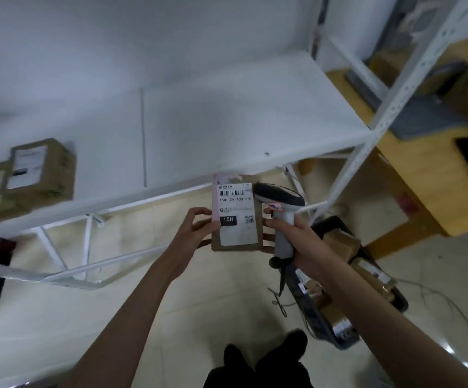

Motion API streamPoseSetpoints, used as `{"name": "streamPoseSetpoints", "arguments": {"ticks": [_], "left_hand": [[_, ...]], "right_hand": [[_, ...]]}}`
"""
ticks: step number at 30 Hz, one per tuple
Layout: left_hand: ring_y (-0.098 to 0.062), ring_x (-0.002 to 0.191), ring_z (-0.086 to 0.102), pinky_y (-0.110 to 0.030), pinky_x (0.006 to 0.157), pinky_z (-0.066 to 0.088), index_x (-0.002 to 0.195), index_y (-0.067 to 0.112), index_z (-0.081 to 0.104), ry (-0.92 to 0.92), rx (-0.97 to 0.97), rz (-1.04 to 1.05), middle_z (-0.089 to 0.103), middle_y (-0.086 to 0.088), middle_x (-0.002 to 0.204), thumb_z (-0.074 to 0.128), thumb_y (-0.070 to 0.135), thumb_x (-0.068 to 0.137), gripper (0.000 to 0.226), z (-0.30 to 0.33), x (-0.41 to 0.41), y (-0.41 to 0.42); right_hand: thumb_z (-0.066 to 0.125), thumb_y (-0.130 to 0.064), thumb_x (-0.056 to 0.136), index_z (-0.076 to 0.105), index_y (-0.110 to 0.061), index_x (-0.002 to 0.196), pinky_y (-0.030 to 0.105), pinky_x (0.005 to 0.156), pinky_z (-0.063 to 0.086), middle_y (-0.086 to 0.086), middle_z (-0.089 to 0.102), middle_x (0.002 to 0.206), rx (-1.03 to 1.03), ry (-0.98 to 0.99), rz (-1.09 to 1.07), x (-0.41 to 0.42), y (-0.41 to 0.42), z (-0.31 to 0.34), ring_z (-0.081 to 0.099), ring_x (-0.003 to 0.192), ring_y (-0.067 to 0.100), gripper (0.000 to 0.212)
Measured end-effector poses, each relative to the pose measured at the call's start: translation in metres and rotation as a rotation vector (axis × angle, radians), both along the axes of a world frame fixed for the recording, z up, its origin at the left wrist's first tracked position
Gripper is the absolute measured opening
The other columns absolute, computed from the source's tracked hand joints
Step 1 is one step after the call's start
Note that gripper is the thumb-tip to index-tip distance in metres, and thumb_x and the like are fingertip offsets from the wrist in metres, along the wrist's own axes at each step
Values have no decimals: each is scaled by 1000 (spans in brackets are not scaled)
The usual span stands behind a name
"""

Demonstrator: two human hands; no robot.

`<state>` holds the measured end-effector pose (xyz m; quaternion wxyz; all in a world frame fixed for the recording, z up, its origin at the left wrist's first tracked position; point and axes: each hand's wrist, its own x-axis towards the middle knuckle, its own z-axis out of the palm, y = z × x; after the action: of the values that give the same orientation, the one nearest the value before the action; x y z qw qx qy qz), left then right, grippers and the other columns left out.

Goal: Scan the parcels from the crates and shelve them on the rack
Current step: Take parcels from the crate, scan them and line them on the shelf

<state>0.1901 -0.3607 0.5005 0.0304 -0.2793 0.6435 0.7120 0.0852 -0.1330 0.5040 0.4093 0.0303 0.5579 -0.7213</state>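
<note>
1. Head view: left hand (199, 222) pinches the labelled cardboard parcel (237, 217) by its left edge, below the white rack shelf (227, 121).
2. Right hand (297, 236) grips the barcode scanner (280, 208), its fingertips touching the parcel's right side.
3. Both forearms reach forward, above the crate (347, 289) of parcels.

On the white shipping label (237, 212) of the parcel (237, 219) I hold, I read "15H-159-A03-210" under the barcode at its 12 o'clock and "15H" in a black box at its 8 o'clock; other labels are blurred.
</note>
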Motion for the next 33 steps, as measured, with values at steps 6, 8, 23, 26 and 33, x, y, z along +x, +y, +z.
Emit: {"name": "streamPoseSetpoints", "arguments": {"ticks": [6,8,23,26,33], "left_hand": [[-19,104,71,-24,75,57,124,9,49,124,-22,82,74,-5,116,66,18,96,33,53,37,-46],[-19,105,70,-25,76,57,123,11,49,164,-37,119,74,-4,116,66,19,96,33,68,45,-58],[-20,107,70,-37,87,60,114,25,52,345,-253,549,70,-4,119,76,16,89,36,130,84,-112],[-22,113,65,-45,95,56,112,29,52,338,-326,631,66,-2,119,78,17,87,38,133,82,-113],[-15,114,59,-24,81,52,108,31,50,390,-456,734,61,0,121,81,12,83,44,140,73,-113]], "right_hand": [[65,-8,96,64,-14,124,52,88,60,13,74,120,-6,145,80,12,-54,54,73,106,35,28],[65,-8,96,63,-14,124,48,87,61,12,74,120,-31,181,107,13,-68,72,73,106,33,29],[59,-9,100,60,-17,126,30,71,59,3,76,112,-104,600,411,14,-134,175,72,75,24,28],[58,-3,97,61,-18,124,29,66,58,4,77,108,-97,675,469,15,-140,183,65,66,21,31],[60,-1,95,62,-15,121,28,62,56,6,77,101,-96,774,581,16,-141,192,61,60,15,29]]}}
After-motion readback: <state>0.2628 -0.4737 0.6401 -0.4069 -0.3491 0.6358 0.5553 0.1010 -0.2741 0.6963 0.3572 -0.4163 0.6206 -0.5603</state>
